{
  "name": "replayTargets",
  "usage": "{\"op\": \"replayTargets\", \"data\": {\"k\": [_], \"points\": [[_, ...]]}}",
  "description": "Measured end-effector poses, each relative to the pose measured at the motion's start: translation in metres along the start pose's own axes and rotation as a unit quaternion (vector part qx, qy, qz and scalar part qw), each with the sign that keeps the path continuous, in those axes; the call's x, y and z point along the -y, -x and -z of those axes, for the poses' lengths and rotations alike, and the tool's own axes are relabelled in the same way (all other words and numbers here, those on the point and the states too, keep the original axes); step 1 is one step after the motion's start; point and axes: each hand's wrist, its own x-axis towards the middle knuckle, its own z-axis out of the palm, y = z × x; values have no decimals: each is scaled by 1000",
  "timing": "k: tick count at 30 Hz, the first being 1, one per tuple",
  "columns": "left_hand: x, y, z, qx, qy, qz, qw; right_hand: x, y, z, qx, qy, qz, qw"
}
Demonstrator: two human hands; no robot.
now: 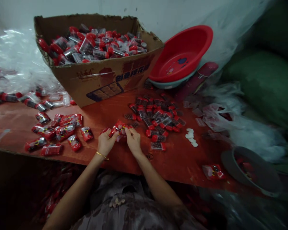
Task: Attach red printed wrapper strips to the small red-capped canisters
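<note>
Between my two hands, at the middle of the table's front, is a small red printed wrapper (120, 126). My left hand (107, 140) pinches its left side, thumb on top. My right hand (133, 139) grips the right side the same way. Whether anything sits inside the wrapper I cannot make out. To the left lies a group of red wrapped packets (64, 131) with a dark and yellow print. Beyond my right hand spreads a pile of small clear tubes with red caps and dark contents (158, 116).
A cardboard box (105, 86) full of red-capped tubes stands at the back. Right of it lean a red basin (189, 51) and a pink bottle (198, 78). White discs (191, 138), a flat wrapper (213, 172) and a grey bowl (256, 182) lie right; clear plastic bags (21, 60) heap left.
</note>
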Motion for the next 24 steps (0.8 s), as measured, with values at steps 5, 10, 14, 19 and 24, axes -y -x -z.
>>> {"op": "replayTargets", "data": {"k": [5,10,14,19,24], "points": [[0,-14,2,-30,-300,-109,947,-5,-6,2,-26,-3,-41,999],[2,-18,0,-114,-315,-137,932,-5,-2,4,-61,0,-33,998],[-4,-2,5,-122,-194,-185,956,-2,-1,4,-77,-86,-75,990],[-20,27,-9,23,150,-44,987,14,9,4,-60,-173,-102,978],[-15,12,-25,-33,121,-51,991,22,22,6,-66,-151,-88,982]]}}
